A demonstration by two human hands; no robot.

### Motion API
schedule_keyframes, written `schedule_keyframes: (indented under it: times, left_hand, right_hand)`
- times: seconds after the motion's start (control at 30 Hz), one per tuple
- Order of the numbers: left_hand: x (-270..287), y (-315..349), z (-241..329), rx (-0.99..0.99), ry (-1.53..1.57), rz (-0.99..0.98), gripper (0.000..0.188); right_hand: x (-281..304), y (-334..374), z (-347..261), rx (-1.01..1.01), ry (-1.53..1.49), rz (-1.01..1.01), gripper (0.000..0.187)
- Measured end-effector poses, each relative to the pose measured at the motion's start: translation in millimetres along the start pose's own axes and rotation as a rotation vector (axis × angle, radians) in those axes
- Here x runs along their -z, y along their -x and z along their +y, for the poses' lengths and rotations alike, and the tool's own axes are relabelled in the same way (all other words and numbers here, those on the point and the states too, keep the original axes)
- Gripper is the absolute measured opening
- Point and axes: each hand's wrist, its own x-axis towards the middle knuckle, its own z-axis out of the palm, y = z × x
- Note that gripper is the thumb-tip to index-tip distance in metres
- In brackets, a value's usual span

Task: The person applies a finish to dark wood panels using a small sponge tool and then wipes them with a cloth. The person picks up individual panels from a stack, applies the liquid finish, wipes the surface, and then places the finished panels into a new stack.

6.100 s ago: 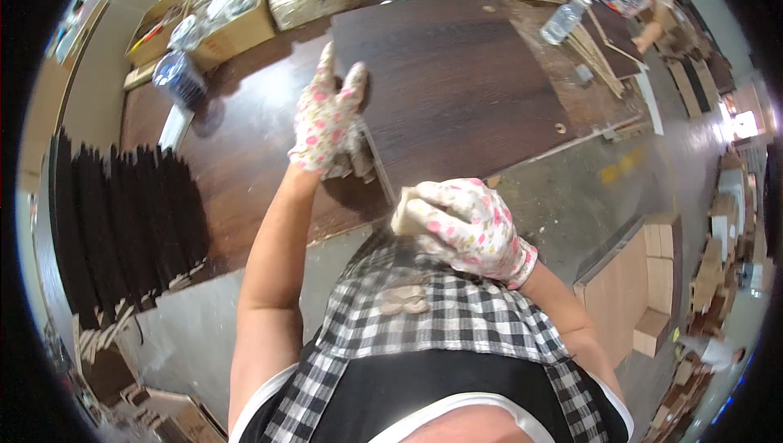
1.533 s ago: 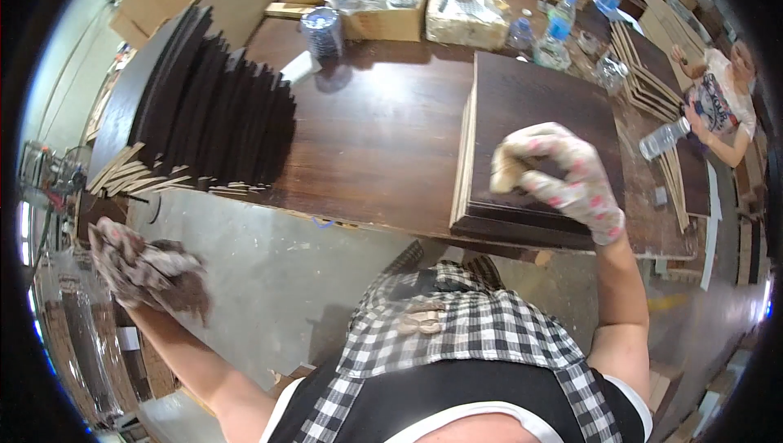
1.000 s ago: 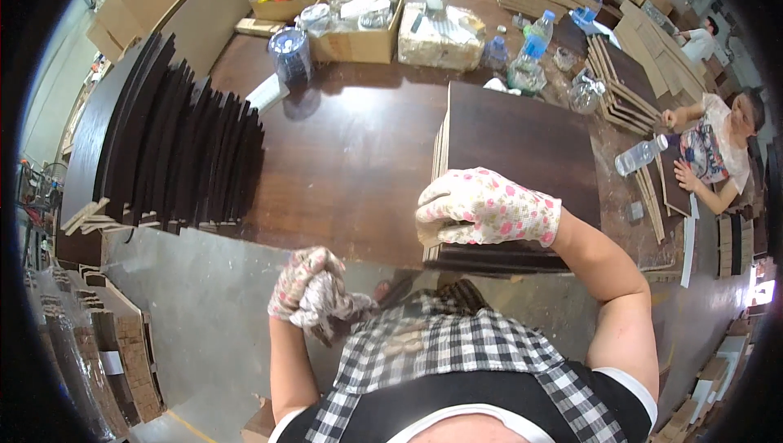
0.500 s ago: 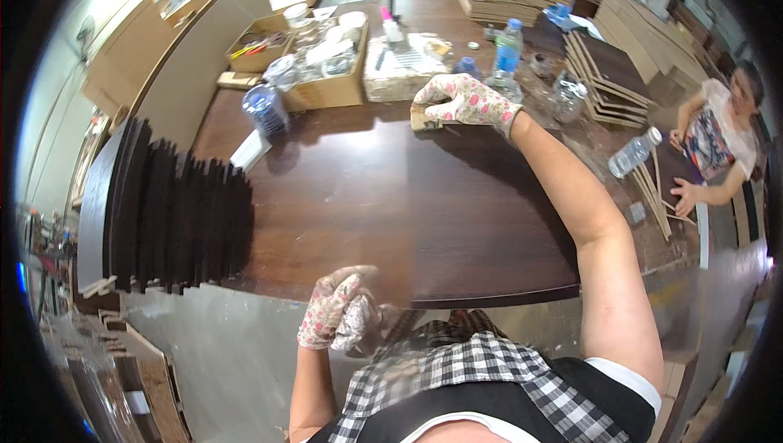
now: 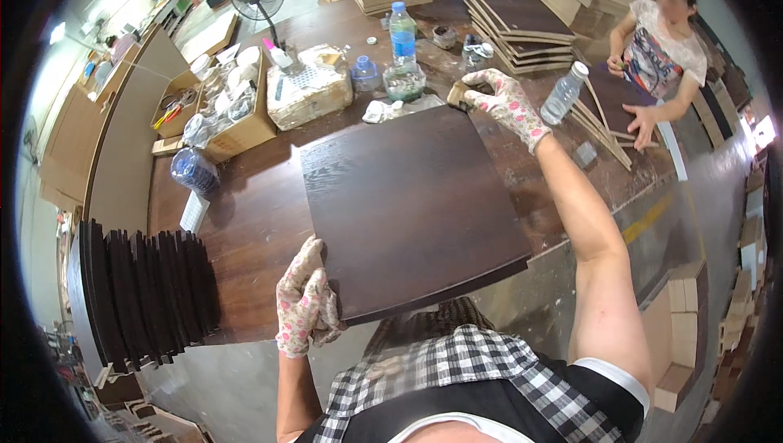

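A dark brown wooden panel [image 5: 416,210] lies at an angle on the table in front of me. My right hand [image 5: 507,107], in a floral glove, pinches a small tan block [image 5: 458,97] at the panel's far right corner. Whether the block is sponge or wood I cannot tell. At the panel's near left corner is my left hand [image 5: 303,300], gloved the same way. Its fingers are curled round a crumpled pale cloth [image 5: 329,318], which is mostly hidden by the glove.
Thin dark boards [image 5: 147,296] stand in a row at the left. Beyond the panel are a cardboard box [image 5: 236,129], a wrapped block [image 5: 310,88], a blue-labelled bottle [image 5: 402,35] and stacked panels [image 5: 522,31]. A co-worker [image 5: 665,43] sits right, near a clear bottle [image 5: 564,94].
The view has swung right. My left hand has come up from below the table edge to the panel's near left corner. The panel now lies at a different angle; my right hand keeps the block.
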Motion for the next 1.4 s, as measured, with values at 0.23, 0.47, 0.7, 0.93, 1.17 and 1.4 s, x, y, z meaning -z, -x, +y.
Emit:
schedule_keyframes:
  times: [0.23,0.47,0.7,0.93,1.17,1.4]
  left_hand:
    - [2.5,0.4,-20.2,0.047,0.037,0.025,0.043]
    - [1.3,1.2,-12.0,0.042,0.106,-0.042,0.042]
    - [34.4,11.8,-23.9,-0.131,0.079,0.052,0.039]
    - [78.5,29.9,-40.6,-0.187,0.101,0.109,0.033]
    - [81.2,29.9,-43.9,-0.194,0.177,0.156,0.033]
    - [95.7,20.5,-14.4,-0.273,0.083,0.285,0.038]
  right_hand:
    - [30.5,145.7,-32.2,-0.086,-0.094,0.018,0.029]
    - [46.8,293.3,-91.2,-0.134,-0.105,0.214,0.031]
    - [-69.1,289.5,-124.7,0.013,0.287,0.651,0.042]
    - [-170.5,282.2,-210.8,0.41,0.116,0.263,0.048]
    - [-190.1,287.7,-218.3,0.399,0.179,0.122,0.053]
    - [-90.2,292.6,-155.9,0.071,0.4,0.588,0.038]
